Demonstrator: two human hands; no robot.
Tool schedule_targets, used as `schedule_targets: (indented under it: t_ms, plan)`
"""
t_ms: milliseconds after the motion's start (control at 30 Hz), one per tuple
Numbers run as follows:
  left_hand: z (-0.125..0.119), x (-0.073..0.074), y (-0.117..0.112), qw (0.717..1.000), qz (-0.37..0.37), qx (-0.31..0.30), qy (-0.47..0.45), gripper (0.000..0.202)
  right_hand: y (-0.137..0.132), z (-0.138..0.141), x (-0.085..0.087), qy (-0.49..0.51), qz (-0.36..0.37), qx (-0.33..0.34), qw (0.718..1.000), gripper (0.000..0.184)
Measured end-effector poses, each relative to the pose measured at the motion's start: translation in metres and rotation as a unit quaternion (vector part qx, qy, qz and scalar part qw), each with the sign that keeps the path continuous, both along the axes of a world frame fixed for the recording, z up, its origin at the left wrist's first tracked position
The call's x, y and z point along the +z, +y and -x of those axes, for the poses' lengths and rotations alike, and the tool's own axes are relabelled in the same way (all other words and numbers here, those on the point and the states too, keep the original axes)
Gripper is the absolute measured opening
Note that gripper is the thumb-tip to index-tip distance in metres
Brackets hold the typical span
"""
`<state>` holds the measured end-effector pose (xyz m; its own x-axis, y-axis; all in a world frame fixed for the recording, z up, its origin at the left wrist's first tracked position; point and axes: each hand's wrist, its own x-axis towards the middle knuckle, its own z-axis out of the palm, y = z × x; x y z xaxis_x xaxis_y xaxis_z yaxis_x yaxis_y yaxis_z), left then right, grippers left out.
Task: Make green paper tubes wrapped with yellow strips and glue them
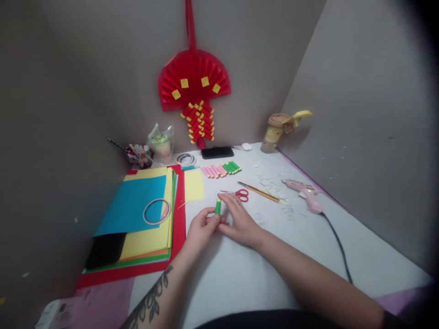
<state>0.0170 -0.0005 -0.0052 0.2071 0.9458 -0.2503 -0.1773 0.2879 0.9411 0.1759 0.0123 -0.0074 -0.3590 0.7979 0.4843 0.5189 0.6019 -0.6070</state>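
Observation:
A small green paper roll [218, 208] with a yellow band at its top stands upright between my hands. The thumb and fingers of my left hand [205, 225] are closed on its lower part. My right hand [240, 219] curves around from the other side, its fingertips at the roll's yellow top end and its thumb low near the left fingers. Just behind the right fingers lie red-handled scissors [243, 195], partly covered by that hand. Farther back are rows of pink paper rolls [214, 171] and green paper rolls [232, 167] with yellow ends.
A stack of coloured paper [144, 242] with a tape roll [157, 211] lies left. A yellow sheet [194, 185], pencil [262, 193] and paper scraps lie behind; a corded glue gun [307, 194] is right. A phone [217, 152] and cup [272, 132] stand at the wall.

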Motion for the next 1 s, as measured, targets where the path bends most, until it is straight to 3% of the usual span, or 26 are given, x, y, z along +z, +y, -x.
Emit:
schedule_targets:
  t_ms: [367, 533, 633, 700, 800, 867, 1000]
  plan:
    - [0.001, 0.013, -0.002, 0.999, -0.019, -0.014, 0.028, 0.027, -0.002, -0.003, 0.014, 0.003, -0.012, 0.007, 1.000, 0.063]
    - [0.002, 0.019, -0.003, 0.998, -0.024, -0.011, 0.052, 0.026, -0.002, -0.003, 0.012, 0.020, 0.001, -0.004, 1.000, 0.065]
    - [0.003, 0.023, -0.003, 0.994, -0.058, 0.001, 0.092, 0.024, 0.000, -0.005, 0.007, 0.080, 0.081, 0.020, 0.993, 0.071]
    - [0.004, 0.025, -0.004, 0.986, -0.101, 0.011, 0.129, 0.023, 0.003, -0.006, 0.005, 0.170, 0.179, 0.035, 0.968, 0.072]
    - [0.007, 0.025, -0.005, 0.973, -0.163, 0.031, 0.157, 0.021, 0.006, -0.005, 0.006, 0.281, 0.313, 0.027, 0.907, 0.042]
    - [0.009, 0.025, -0.005, 0.971, -0.181, 0.038, 0.153, 0.021, 0.007, -0.005, 0.008, 0.296, 0.350, 0.014, 0.889, 0.026]
    - [0.010, 0.024, -0.002, 0.969, -0.182, 0.065, 0.155, 0.017, 0.006, -0.003, 0.013, 0.317, 0.364, -0.028, 0.875, 0.019]
